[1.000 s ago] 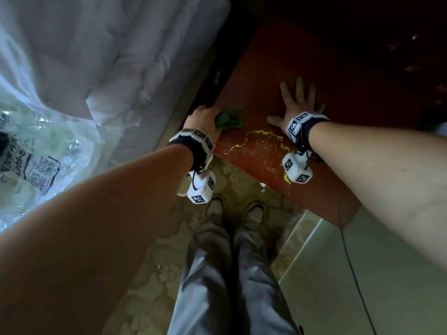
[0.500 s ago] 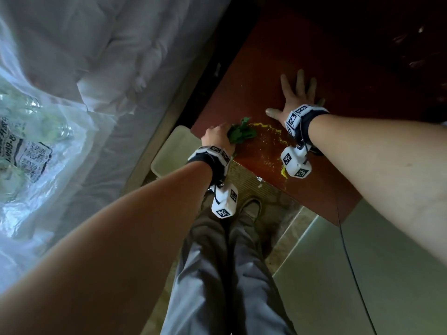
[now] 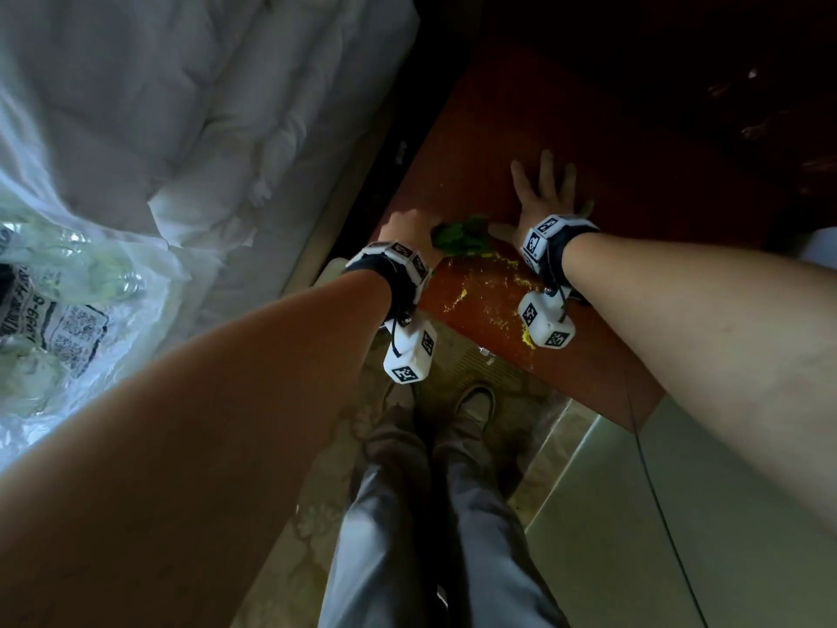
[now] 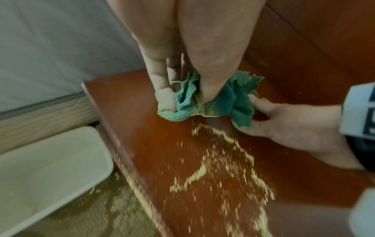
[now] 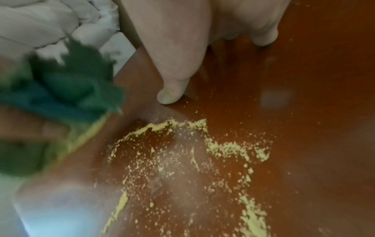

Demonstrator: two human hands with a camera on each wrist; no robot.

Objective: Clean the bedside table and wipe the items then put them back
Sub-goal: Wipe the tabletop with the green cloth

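A red-brown bedside table (image 3: pixel 521 142) (image 4: pixel 294 80) (image 5: pixel 304 112) carries a spill of yellow crumbs (image 3: pixel 502 301) (image 4: pixel 219 162) (image 5: pixel 202 152) near its front edge. My left hand (image 3: pixel 407 228) (image 4: pixel 182 72) grips a bunched green cloth (image 3: pixel 462 240) (image 4: pixel 213 102) (image 5: pixel 61 89) and presses it on the tabletop at the near left, just behind the crumbs. My right hand (image 3: pixel 543 197) (image 4: pixel 284 121) (image 5: pixel 182 48) lies flat on the table with fingers spread, its thumb touching the cloth's right end.
A white bin (image 3: pixel 328 274) (image 4: pixel 44 168) stands on the floor beside the table's left edge, with crumbs on the carpet by it. A bed with white bedding (image 3: pixel 181 106) is to the left, and a clear bag of bottles (image 3: pixel 54 287) lies on it. My shoes (image 3: pixel 471 401) stand below.
My left hand swept the cloth down toward the table's front corner, then back up and right, so the cloth now touches my right thumb. The right hand has stayed flat in place.
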